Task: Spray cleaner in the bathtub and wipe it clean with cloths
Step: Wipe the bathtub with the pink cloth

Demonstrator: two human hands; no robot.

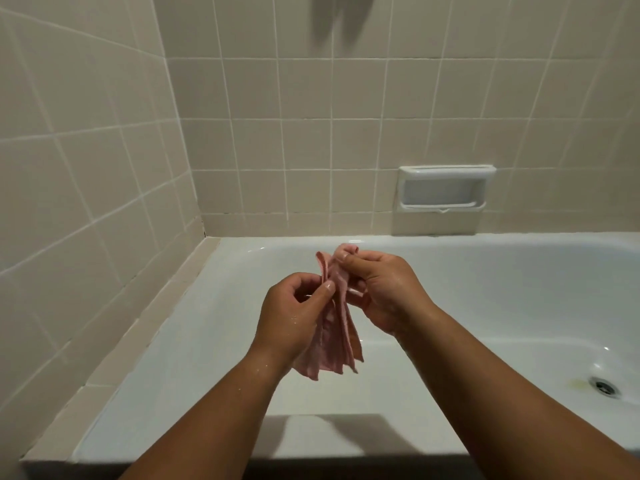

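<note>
A pink cloth (334,344) hangs in folds over the white bathtub (194,344), held up in the air by both hands. My left hand (294,317) pinches its left edge at mid-height between thumb and fingers. My right hand (384,289) grips the bunched top of the cloth a little higher and further back. Both hands and forearms carry water droplets. No spray bottle is in view.
The tub's drain (604,386) lies at the lower right with a yellowish stain beside it. A white recessed soap dish (445,188) is set in the beige tiled wall (104,140) behind. The tub's near rim (311,441) runs along the bottom.
</note>
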